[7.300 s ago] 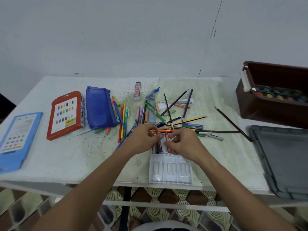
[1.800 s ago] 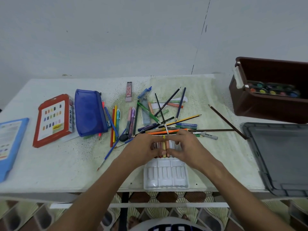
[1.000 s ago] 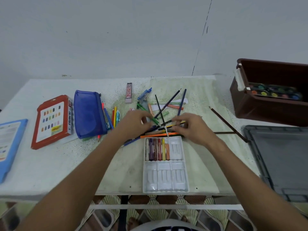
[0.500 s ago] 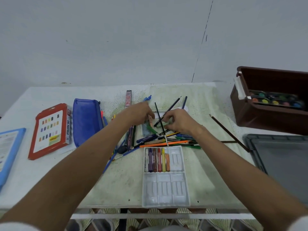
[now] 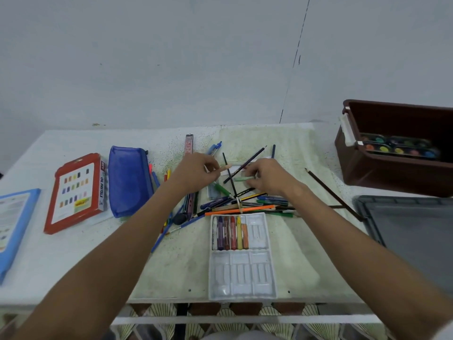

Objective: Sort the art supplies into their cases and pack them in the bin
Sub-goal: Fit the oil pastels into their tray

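Both hands out over the scattered pile of pencils, pens and brushes [image 5: 245, 200] at the middle of the speckled white table [image 5: 81, 261]. Left hand [image 5: 196, 173] curled, pinching a pale peach crayon stick [image 5: 226, 166] between thumb and fingertips, the stick's tip pointing right. Right hand [image 5: 267, 179] curled too, fingertips closed on a short green crayon [image 5: 242, 179] lying just under a dark pencil; hands near each other but not touching.

Nearer the table's front edge, a white plastic crayon tray [image 5: 241, 273], long side running front to back. Far half holding six crayons side by side: white, purple, dark red, red, yellow, orange; its rightmost slots and the whole near half bare.

Left of the pile, a blue zip pencil pouch [image 5: 128, 180], then a red oil-pastel box [image 5: 76, 192] with a colour chart on its lid, then a light blue flat case [image 5: 14, 229] at the table's left edge. At the far right, a brown plastic bin [image 5: 382, 173] with a round-pan watercolour palette [image 5: 397, 149] inside. In front of the bin, a grey lid [image 5: 416, 231] lying flat. A long brown pencil [image 5: 331, 192] apart from the pile, slanting toward the grey lid.
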Motion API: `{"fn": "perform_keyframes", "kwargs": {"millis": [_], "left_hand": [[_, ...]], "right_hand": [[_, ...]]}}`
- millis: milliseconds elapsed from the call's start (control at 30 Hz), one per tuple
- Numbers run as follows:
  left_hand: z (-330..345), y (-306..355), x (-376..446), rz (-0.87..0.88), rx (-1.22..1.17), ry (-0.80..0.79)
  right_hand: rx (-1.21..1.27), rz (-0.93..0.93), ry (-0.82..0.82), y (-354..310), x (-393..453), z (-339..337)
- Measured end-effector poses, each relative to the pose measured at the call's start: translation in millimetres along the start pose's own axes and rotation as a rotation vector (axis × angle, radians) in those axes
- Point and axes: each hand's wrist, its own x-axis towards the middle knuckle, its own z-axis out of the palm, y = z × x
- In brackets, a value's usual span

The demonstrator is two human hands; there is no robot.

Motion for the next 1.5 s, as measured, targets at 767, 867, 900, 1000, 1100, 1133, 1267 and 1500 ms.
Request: {"fn": "perform_keyframes", "kwargs": {"millis": [767, 867, 900, 1000, 1100, 1133, 1267, 1500], "left_hand": [[55.5, 75.5, -101.3, -0.34, -0.434, -0.224], [58.5, 73.3, -101.0, -0.325, -0.397, -0.218], [58.7, 72.8, -101.0, -0.31, -0.379, -0.214], [57.7, 71.8, -100.8, -0.264, -0.37, -0.205], [55.8, 69.8, -101.6, -0.2, -0.326, -0.195], [55.3, 68.4, -101.8, -0.173, -0.286, -0.197], [55.6, 63.6, -101.3, -0.119, -0.226, -0.207], [64.0, 64.8, -99.3, -0.051, -0.214, -0.201]], "right_hand": [[0.366, 0.275, 0.218, -18.5, -140.0, 41.9], [0.376, 0.258, 0.216, -20.9, -140.0, 44.3], [0.357, 0.243, 0.21, -21.1, -139.9, 44.7], [0.325, 0.213, 0.182, -21.9, -140.5, 42.4], [0.333, 0.2, 0.123, -20.1, -141.4, 37.6], [0.322, 0.197, 0.108, -18.2, -141.3, 36.5], [0.333, 0.191, 0.067, -10.2, -140.1, 38.3], [0.268, 0.125, 0.044, -10.5, -139.5, 34.8]]}}
